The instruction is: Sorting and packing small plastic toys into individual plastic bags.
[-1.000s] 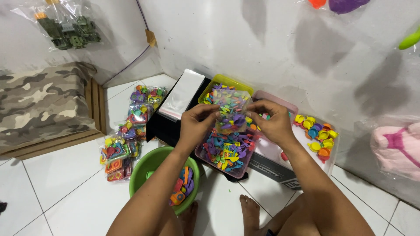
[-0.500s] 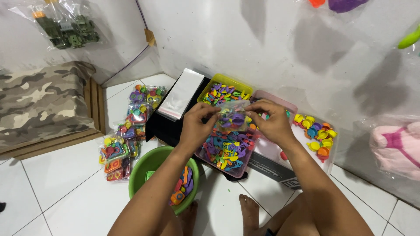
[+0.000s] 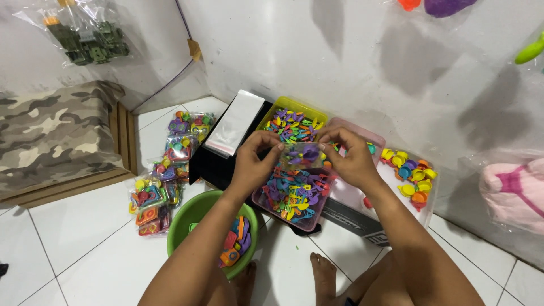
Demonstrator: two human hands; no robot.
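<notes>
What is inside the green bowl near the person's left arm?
The green bowl holds small plastic toy pieces in orange, red, blue and purple. The left forearm crosses over the bowl and hides much of its inside, so whatever lies under the arm cannot be seen.

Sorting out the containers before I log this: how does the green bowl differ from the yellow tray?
The green bowl is round; the yellow tray is rectangular. The bowl sits on the floor by the person's left arm; the tray lies farther off, toward the wall. The bowl holds a few larger pieces, the tray many small ones. Both hold colourful plastic toy parts.
</notes>
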